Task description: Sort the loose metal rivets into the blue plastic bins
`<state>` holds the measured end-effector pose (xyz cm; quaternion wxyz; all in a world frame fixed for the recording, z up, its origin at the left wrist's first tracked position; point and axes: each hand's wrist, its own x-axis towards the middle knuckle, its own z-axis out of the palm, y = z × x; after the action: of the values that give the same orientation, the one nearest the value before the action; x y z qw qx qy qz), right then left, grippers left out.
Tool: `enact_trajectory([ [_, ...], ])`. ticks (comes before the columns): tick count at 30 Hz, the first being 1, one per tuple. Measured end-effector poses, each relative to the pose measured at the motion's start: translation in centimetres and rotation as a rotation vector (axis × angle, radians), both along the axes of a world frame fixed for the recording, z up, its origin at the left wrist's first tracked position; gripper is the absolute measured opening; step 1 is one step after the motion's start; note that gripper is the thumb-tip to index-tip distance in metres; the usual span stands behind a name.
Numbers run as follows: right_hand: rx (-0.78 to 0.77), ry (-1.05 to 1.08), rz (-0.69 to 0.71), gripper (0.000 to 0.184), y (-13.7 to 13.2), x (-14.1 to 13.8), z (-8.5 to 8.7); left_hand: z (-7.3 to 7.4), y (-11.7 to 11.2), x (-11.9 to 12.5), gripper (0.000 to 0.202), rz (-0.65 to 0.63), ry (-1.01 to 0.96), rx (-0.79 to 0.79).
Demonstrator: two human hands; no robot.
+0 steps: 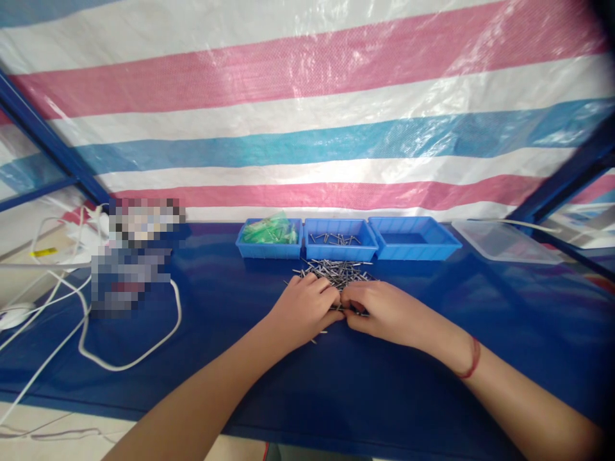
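A heap of thin grey metal pins (339,270), similar in look to rivets or nails, lies on the blue table in front of the bins. Over its near edge, my left hand (310,304) has its thumb and fingers pinched together on a pin. My right hand (377,306) meets it fingertip to fingertip, its fingers curled round pins of the same kind. Both hands partly hide the heap. A few stray pins lie close to my left hand. Behind the heap, the middle blue bin (341,250) holds several scattered pins.
The left blue bin (270,250) contains green plastic bags (270,230). On the right stand another blue bin (418,251) and a clear plastic lid (504,242). White cables (177,314) loop across the table's left side, near blurred items. A striped plastic sheet (307,147) hangs behind.
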<state>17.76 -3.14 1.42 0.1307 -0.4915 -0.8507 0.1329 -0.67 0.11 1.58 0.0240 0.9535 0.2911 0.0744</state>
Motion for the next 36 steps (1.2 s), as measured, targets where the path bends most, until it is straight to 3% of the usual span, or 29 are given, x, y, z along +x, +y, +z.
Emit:
enact_trajectory([
  [8, 0.058, 0.109, -0.066, 0.012, 0.2, 1.2, 1.2, -0.3, 0.4, -0.3, 0.019, 0.09, -0.214, -0.084],
  [14, -0.016, 0.469, -0.136, 0.011, 0.5, 1.1, 1.2, -0.1, 0.3, 0.5, 0.014, 0.18, -0.62, -0.427],
  [20, -0.168, 0.741, -0.154, 0.013, 0.2, -0.1, 1.0, 0.0, -0.3, 1.0, 0.014, 0.275, -0.914, -0.613],
  [25, -0.257, 0.807, -0.109, 0.026, 0.3, -0.3, 0.8, -0.3, -0.2, 0.9, 0.015, 0.257, -0.946, -0.642],
  [29, -0.271, 0.901, -0.147, 0.024, 0.6, -0.2, 0.4, -0.3, 0.0, 0.8, 0.016, 0.244, -0.933, -0.614],
  [36, -0.07, 0.923, -0.209, 0.024, 0.6, -0.1, 0.1, -0.4, 0.3, 0.7, 0.018, 0.234, -0.809, -0.549],
])
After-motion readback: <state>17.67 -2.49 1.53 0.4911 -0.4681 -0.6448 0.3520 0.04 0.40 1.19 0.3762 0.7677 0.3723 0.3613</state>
